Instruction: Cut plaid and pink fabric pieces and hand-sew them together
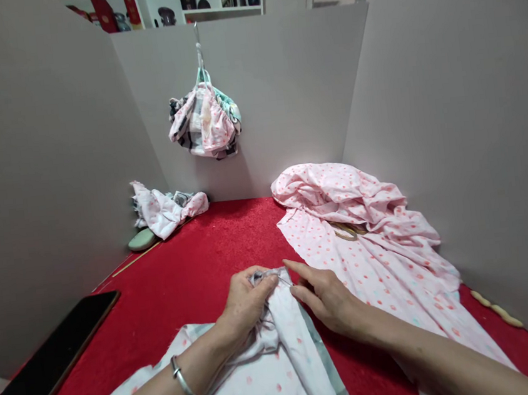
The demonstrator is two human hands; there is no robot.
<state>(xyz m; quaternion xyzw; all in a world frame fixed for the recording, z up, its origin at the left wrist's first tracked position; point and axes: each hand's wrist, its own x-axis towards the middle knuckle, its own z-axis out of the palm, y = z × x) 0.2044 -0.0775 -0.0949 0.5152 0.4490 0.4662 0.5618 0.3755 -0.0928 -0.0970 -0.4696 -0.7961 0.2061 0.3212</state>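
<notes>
Left hand (pixel 247 303) clenched on gathered end of white dotted cloth (pixel 290 336); right hand (pixel 326 301) open just beside the grip, at a thin strand (pixel 272 277); work sits there, next needs a right-hand pinch.

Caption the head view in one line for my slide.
Left hand grips pink-dotted white fabric, right hand at its edge, on red cloth.

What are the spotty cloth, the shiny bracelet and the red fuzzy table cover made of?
The spotty cloth looks like soft cotton, maybe, since it creases limply. The bracelet looks like polished silvery metal, as it gleams. The red cover looks like velvety plush, with a fuzzy surface.
</notes>
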